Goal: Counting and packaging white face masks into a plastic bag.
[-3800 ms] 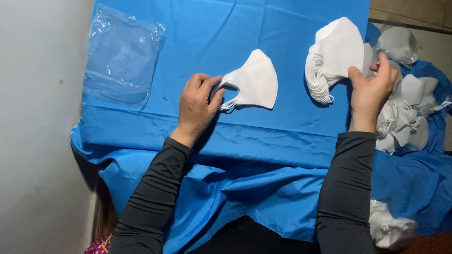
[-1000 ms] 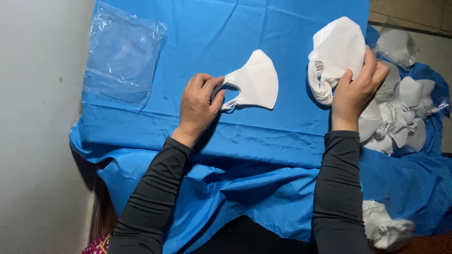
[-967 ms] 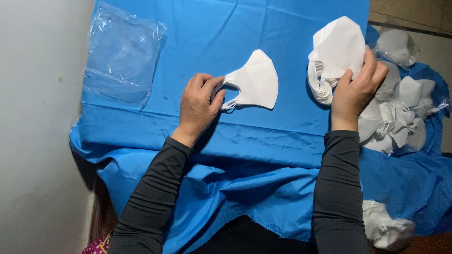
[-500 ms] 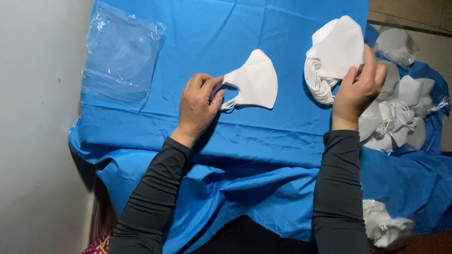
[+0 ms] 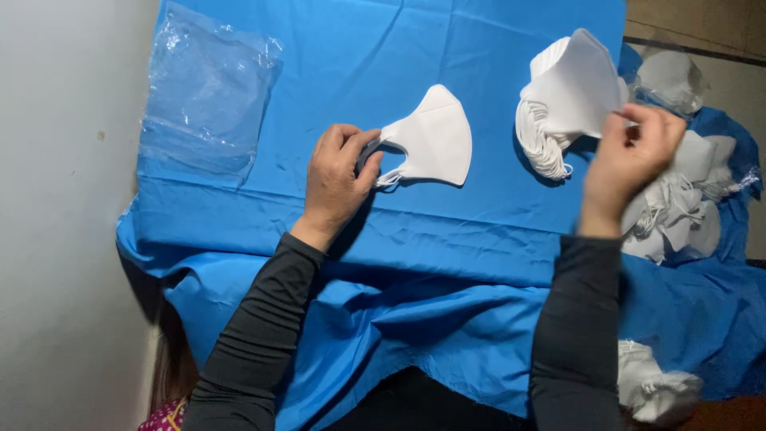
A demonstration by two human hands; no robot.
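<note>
We note right hand (image 5: 630, 156) now raised, pinching top mask (image 5: 578, 84) off stack (image 5: 542, 140); left hand (image 5: 339, 172) still pins single mask (image 5: 431, 140).

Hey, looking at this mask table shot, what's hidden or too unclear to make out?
Head view only:
- Stack of white masks: the count is too fine to tell; the right hand covers its near edge.
- Single mask: its ear loop sits under the left hand.
- Loose mask pile: partly behind the right hand.
- Clear plastic bag: contents unclear.
- White bundle: cut off by the bottom edge.
</note>
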